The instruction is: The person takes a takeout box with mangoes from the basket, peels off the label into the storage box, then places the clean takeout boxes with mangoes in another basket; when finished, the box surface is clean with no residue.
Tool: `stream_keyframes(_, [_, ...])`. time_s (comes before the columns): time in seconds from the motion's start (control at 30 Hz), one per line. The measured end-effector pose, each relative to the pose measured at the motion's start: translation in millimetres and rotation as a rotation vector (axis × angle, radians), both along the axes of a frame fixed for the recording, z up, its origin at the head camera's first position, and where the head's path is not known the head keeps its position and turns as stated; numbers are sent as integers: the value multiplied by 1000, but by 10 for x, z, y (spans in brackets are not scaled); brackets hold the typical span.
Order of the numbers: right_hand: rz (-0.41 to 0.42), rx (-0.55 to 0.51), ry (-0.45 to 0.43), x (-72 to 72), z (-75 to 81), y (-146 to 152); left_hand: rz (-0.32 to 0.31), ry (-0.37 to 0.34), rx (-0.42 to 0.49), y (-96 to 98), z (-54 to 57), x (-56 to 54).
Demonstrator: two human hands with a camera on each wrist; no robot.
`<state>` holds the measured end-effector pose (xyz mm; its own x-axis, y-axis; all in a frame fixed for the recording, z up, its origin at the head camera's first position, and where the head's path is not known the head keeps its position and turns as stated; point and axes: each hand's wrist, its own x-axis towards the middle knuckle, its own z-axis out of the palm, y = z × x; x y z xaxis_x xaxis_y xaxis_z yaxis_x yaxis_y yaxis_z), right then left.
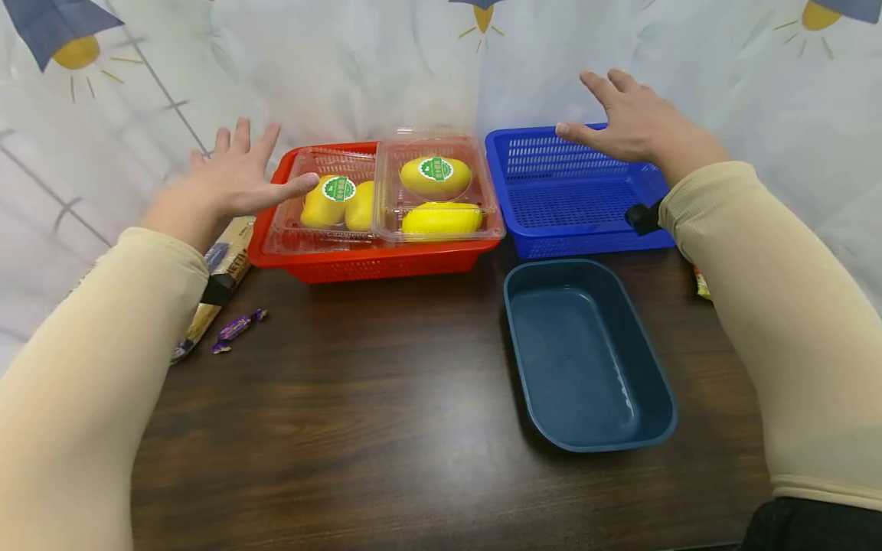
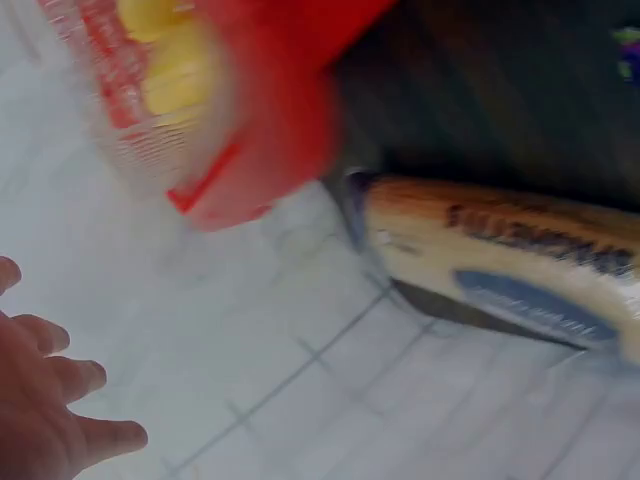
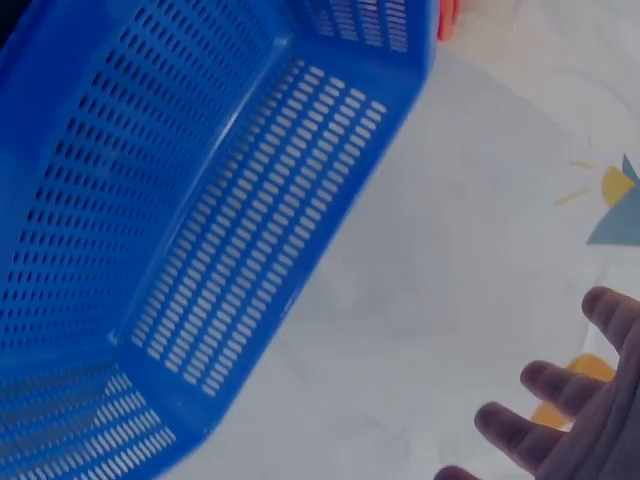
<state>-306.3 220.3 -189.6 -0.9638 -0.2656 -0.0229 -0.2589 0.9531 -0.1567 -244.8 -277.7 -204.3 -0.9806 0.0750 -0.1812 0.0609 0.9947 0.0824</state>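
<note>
My left hand point(image 1: 237, 176) hovers with fingers spread over the left end of a red basket point(image 1: 386, 268), holding nothing. Two clear plastic boxes point(image 1: 389, 218) lie in that basket, with yellow mangoes point(image 1: 436, 186) inside; green round stickers mark both boxes. On the other side, my right hand point(image 1: 637, 122) is raised above the back of a blue perforated basket point(image 1: 572, 207), fingers extended and nothing in them. The right wrist view shows the blue basket point(image 3: 240, 230) bare inside, apart from the fingers point(image 3: 510, 430).
In front of the blue basket stands a dark teal tray point(image 1: 579, 352). A spaghetti packet point(image 2: 500, 250) leans left of the red basket, near a purple wrapped candy point(image 1: 236, 329). Part of a yellow packet point(image 1: 701, 283) shows beside the right sleeve. A patterned curtain point(image 1: 310, 61) hangs behind.
</note>
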Motion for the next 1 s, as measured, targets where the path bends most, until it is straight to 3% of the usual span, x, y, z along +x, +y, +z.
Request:
stream_keyframes(0.2, [57,-60,-39,27,-102,-55,-10,-60,32,-214,-324,155])
stream_keyframes(0.43, [85,-93,-58,75,-196,-88,-43,-112,84,-198,-620,277])
stream_keyframes(0.73, [140,-120,-125,96,-281,-392,-103,-113,36,-164,-644,339])
stream_keyframes(1.0, [223,-134,-245,107,-400,-838,-99,-128,40,-145,-662,411])
